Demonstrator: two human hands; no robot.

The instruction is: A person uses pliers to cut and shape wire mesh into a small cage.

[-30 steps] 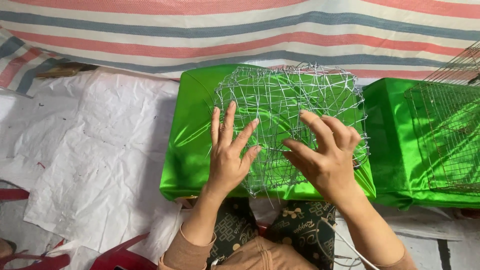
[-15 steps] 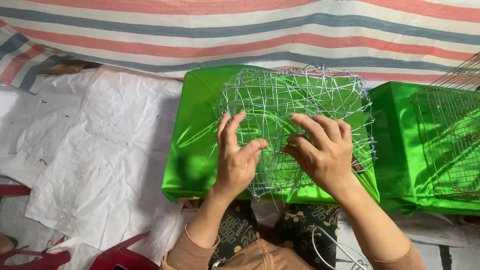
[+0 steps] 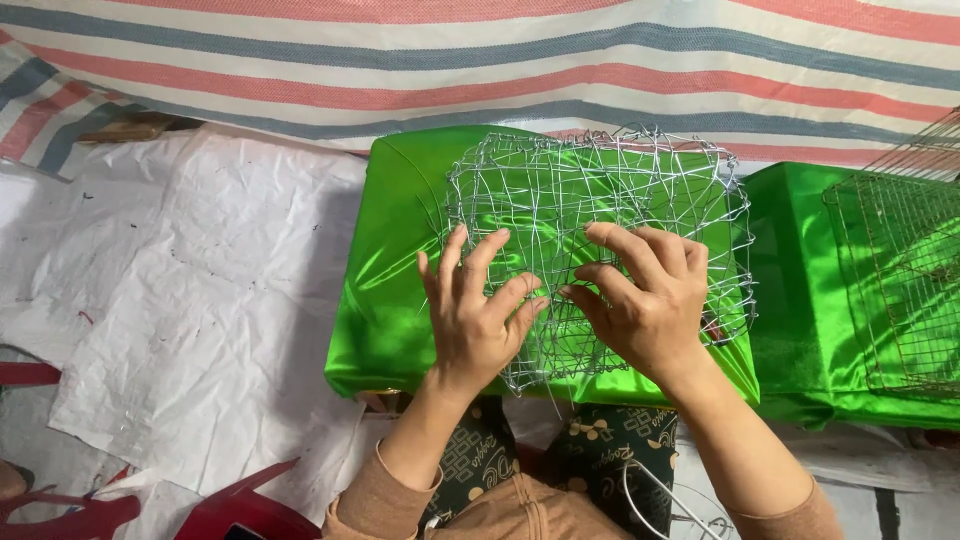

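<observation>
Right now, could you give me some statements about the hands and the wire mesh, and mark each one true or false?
1. Both hands rest on the wire mesh. True.
2. The mesh lies on a blue cushion. False: it lies on a shiny green cushion.
3. The left hand holds pliers. False: it holds no tool; its fingers are spread on the mesh.
4. The right hand touches the mesh with bent fingers. True.
5. A second wire grid lies to the right. True.
</observation>
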